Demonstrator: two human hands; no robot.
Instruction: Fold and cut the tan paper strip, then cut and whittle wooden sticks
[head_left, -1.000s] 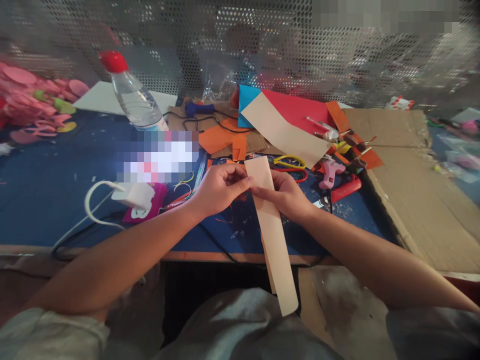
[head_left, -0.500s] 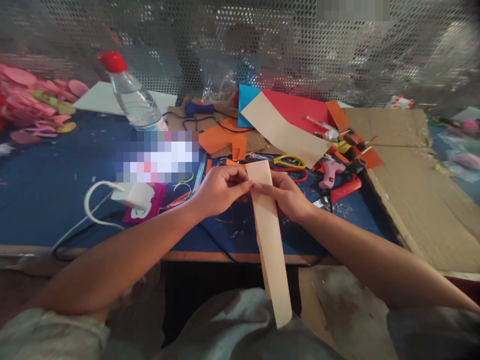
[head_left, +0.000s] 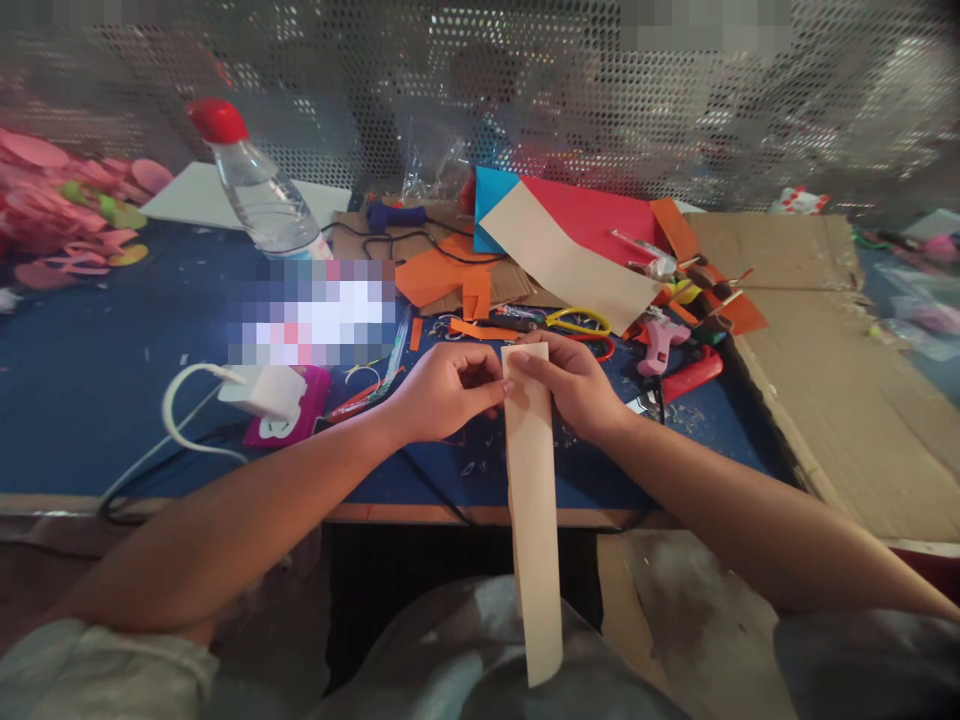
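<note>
A long cream strip of paper point(head_left: 534, 510), folded lengthwise, hangs from my hands over the table's front edge towards my lap. My left hand point(head_left: 454, 390) pinches its left edge near the top. My right hand point(head_left: 577, 380) grips the top end, thumb flat on the front and fingers behind. Just beyond my hands lie scissors with yellow and red handles point(head_left: 577, 320) and orange paper scraps point(head_left: 480, 330). To the right of my right hand are a pink glue gun point(head_left: 663, 345) and a red-handled cutting tool point(head_left: 691, 374).
A water bottle with a red cap point(head_left: 262, 190) leans at the back left. A white charger point(head_left: 262, 390) sits in a magenta power strip point(head_left: 319, 385). Pink cut pieces point(head_left: 60, 200) are heaped far left. Cardboard point(head_left: 847, 400) covers the right side, and coloured sheets point(head_left: 592, 215) lie at the back.
The paper strip has moved slightly down, and its lower end has swung left. My right thumb has shifted up towards the strip's top end.
</note>
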